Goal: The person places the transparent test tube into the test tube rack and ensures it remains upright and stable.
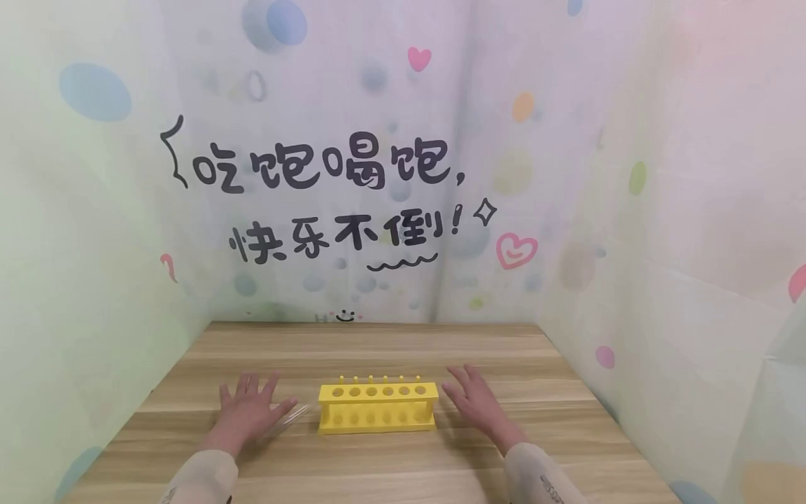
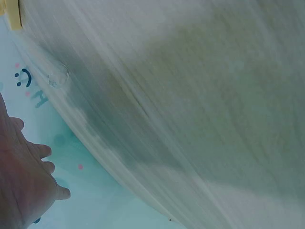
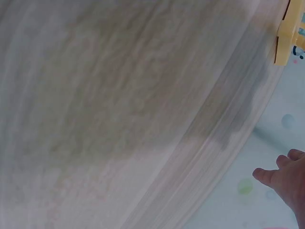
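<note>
Head: L hand point(image 1: 248, 409) & R hand point(image 1: 476, 404) empty, fingers spread; yellow rack point(image 1: 378, 425) btwn. Clear tube point(image 1: 293, 416) on table point(image 1: 378, 350), beside L hand (nearer), long axis slanting fwd-right twd rack. L wrist: tube's round end near rack. R wrist: rack end, R hand.

- In the head view, the clear tube point(image 1: 294, 416) is faint beside the left hand point(image 1: 247, 411); its nearer end I cannot tell.
- Both sleeves point(image 1: 204, 474) are cut by the bottom edge; their letters are too small for reading.
- In the wrist views, the side edges cut the yellow rack point(image 2: 14, 15), the left hand and the right hand point(image 3: 288, 181).
- There, the table's grain point(image 3: 119, 86) is blurred.
</note>
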Tool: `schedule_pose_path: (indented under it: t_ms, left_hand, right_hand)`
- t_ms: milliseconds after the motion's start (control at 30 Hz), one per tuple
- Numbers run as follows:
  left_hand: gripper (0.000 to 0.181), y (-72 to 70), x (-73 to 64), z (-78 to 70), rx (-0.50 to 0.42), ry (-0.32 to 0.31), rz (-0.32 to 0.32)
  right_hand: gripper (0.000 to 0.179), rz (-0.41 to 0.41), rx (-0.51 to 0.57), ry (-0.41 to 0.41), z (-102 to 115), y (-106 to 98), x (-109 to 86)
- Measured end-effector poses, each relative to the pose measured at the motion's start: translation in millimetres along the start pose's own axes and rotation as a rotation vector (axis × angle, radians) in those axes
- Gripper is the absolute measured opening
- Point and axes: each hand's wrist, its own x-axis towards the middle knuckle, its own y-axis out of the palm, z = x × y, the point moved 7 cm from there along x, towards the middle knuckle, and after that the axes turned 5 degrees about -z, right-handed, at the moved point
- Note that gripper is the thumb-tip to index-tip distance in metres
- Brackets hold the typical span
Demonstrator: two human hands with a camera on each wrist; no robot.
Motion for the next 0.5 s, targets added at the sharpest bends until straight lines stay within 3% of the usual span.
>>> schedule_pose_path:
  t_ms: [500]
  left_hand:
    - [0.090, -1.8, -3.2, -6.3, 0.002, 0.011, 0.004]
  right_hand:
    - [0.057, 0.033, 0.208, -0.008, 24, 4, -0.9]
